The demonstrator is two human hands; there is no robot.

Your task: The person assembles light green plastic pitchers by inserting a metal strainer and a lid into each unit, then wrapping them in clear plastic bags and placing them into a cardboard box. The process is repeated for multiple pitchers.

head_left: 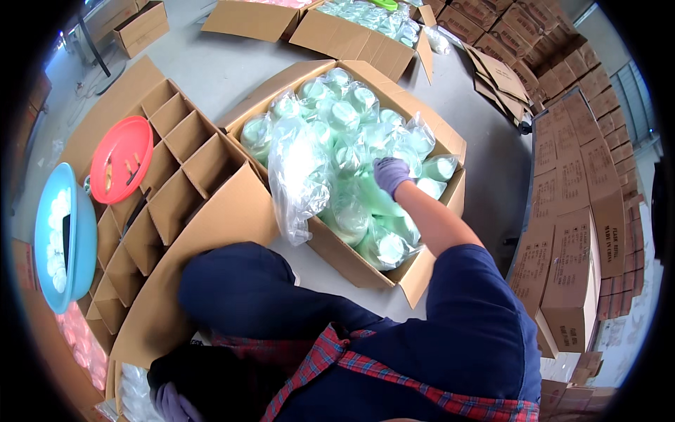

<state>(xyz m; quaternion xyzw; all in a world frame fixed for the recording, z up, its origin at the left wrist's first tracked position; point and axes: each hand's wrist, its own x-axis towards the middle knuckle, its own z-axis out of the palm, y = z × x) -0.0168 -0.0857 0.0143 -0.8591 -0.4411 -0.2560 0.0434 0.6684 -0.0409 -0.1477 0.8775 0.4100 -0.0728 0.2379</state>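
My right hand (392, 174), in a pale purple glove, reaches into an open cardboard box (351, 261). Its fingers are curled against the clear plastic around a pale green, glass-like container (374, 195). Many similar green containers (346, 114), each in clear wrap, fill this box. A loose, bulky clear plastic bag (299, 176) hangs over the box's left edge. Down at the lower left is my left hand (174, 402), also gloved. Close beside it are clear plastic bags (137, 390); a dark shape covers part of the hand, so its grip is hidden.
On my left stands a carton with cardboard dividers (163, 211). A red basin (121, 158) and a blue basin (88, 232) holding white items rest on it. Another open carton (351, 39) is at the far side. Stacked cartons (562, 260) line the right.
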